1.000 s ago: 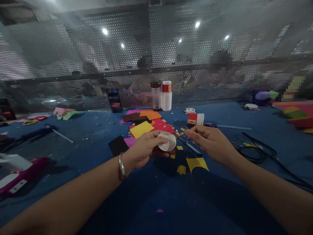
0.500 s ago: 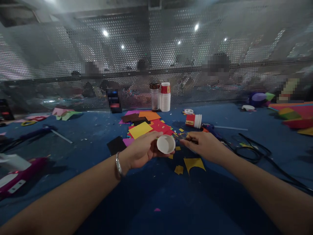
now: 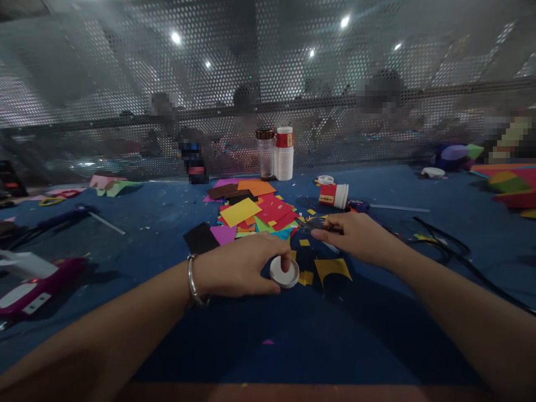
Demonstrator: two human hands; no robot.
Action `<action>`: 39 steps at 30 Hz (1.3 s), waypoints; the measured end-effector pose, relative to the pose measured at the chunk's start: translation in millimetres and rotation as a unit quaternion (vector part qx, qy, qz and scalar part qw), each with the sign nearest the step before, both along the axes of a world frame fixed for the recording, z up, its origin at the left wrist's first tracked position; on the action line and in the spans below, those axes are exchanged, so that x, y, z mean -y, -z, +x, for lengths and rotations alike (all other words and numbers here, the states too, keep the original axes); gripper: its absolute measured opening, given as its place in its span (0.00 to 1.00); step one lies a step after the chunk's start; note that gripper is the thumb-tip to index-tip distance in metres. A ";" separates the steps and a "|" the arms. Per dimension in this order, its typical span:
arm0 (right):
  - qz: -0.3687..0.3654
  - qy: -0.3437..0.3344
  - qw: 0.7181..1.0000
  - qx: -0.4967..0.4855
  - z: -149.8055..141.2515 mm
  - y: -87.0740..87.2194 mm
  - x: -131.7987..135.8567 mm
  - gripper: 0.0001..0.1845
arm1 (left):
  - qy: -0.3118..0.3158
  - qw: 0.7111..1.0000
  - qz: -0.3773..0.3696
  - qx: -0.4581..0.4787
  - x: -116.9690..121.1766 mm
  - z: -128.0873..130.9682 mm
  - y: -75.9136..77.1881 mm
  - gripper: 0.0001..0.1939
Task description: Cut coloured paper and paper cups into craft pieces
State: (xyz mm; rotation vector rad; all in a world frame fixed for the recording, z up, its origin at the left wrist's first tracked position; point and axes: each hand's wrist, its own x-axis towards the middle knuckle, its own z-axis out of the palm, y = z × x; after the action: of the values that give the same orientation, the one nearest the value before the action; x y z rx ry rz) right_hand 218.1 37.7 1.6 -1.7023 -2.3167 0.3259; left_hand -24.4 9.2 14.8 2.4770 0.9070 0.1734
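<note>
My left hand (image 3: 238, 268), with a bracelet at the wrist, rests on the blue table (image 3: 125, 257) and grips a small white paper cup (image 3: 285, 272) that stands bottom up on the cloth, one fingertip on its base. My right hand (image 3: 355, 237) lies just to the right, fingers curled around a thin dark tool (image 3: 324, 228) that I cannot make out clearly. A yellow paper cut-out (image 3: 333, 269) and small yellow scraps (image 3: 307, 277) lie between the hands. A pile of coloured paper squares (image 3: 255, 215) sits just beyond them.
A stack of white cups (image 3: 284, 156) and a clear jar (image 3: 265, 155) stand at the back by the perforated screen (image 3: 268, 95). A red-and-white cup (image 3: 334, 196) lies on its side. Black cable (image 3: 444, 245) loops at right; a purple tool (image 3: 37, 285) lies at left. People sit behind the screen.
My left hand has lowered the white cup from mid-air down onto the table, turning it bottom up. My right hand stayed close by with its tool.
</note>
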 end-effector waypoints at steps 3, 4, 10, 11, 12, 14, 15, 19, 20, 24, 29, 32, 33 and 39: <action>-0.012 -0.002 1.000 0.028 -1.2 -0.1 0.7 0.23 | -0.006 0.999 0.012 -0.036 1.7 1.3 -1.6 0.14; -0.013 -0.001 0.999 0.036 -1.3 -0.2 0.8 0.23 | -0.008 0.999 0.017 -0.046 3.0 1.7 -2.2 0.13; 0.002 0.014 0.998 0.057 -0.4 0.2 0.2 0.22 | -0.017 1.000 0.006 0.003 -1.2 -6.2 -12.5 0.15; 0.003 0.018 0.998 0.058 -0.4 0.3 0.0 0.21 | -0.034 0.998 0.000 0.052 -6.5 -9.3 -13.2 0.15; 0.005 0.022 0.998 0.060 -0.4 0.3 -0.2 0.21 | -0.067 0.993 -0.005 0.095 -13.4 -12.7 -12.7 0.13; 0.011 0.029 0.997 0.066 0.2 0.3 -1.2 0.21 | -0.175 0.970 0.039 0.166 -30.2 -20.2 -7.6 0.09; 0.016 0.032 0.997 0.069 0.9 0.2 -2.1 0.21 | -0.223 0.957 0.081 0.166 -39.3 -24.2 -3.4 0.08; 0.033 0.049 0.995 0.083 5.7 0.0 -7.7 0.20 | -0.295 0.936 0.182 0.066 -69.3 -40.6 14.7 0.10; 0.035 0.056 0.994 0.087 7.0 0.2 -9.1 0.20 | -0.301 0.934 0.186 0.052 -73.9 -44.5 17.5 0.11; 0.041 0.086 0.989 0.113 9.1 2.7 -11.4 0.18 | -0.328 0.923 0.201 -0.014 -83.3 -56.8 20.4 0.16; 0.035 0.099 0.983 0.150 5.6 7.4 -8.4 0.17 | -0.365 0.913 0.170 -0.072 -89.1 -67.7 21.8 0.27; 0.025 0.101 0.981 0.166 3.6 7.9 -7.2 0.18 | -0.387 0.908 0.141 -0.082 -93.6 -72.3 25.3 0.32; 0.022 0.102 0.980 0.170 3.2 7.6 -6.9 0.19 | -0.391 0.907 0.132 -0.081 -95.0 -73.1 26.4 0.32; 0.011 0.104 0.976 0.189 1.5 1.7 -2.2 0.19 | -0.402 0.910 0.095 -0.022 -99.7 -70.9 28.0 0.30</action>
State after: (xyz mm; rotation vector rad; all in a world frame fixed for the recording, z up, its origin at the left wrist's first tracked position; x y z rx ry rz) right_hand 219.6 39.9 -0.1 -2.1264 -2.3410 -0.0729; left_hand -95.3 108.9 -13.1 2.1160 1.9662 0.4963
